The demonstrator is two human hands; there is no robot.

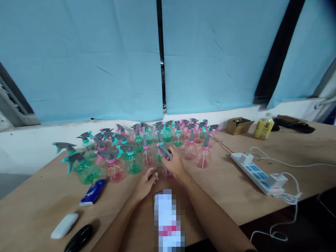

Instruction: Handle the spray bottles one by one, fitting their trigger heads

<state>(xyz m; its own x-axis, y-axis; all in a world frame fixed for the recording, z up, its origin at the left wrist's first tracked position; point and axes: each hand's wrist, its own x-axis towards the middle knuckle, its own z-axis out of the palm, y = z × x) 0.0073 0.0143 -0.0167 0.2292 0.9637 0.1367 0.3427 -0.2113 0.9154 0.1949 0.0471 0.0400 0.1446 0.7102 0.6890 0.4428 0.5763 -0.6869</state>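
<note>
My right hand is closed around the grey head of a pink spray bottle, whose clear pink body shows partly below the fingers. The bottle stands at the front of a group of spray bottles, and the hand hides part of it. To its left, my left hand hovers just above the table with loosely curled fingers apart and nothing in them. Close by stand a green spray bottle and another pink spray bottle, both with grey trigger heads. A phone-like flat object, blurred out, lies between my forearms.
Several pink and green bottles line the back of the brown table. A blue packet, a white case and a black object lie left. At right are a power strip, a yellow drink bottle and a cardboard box.
</note>
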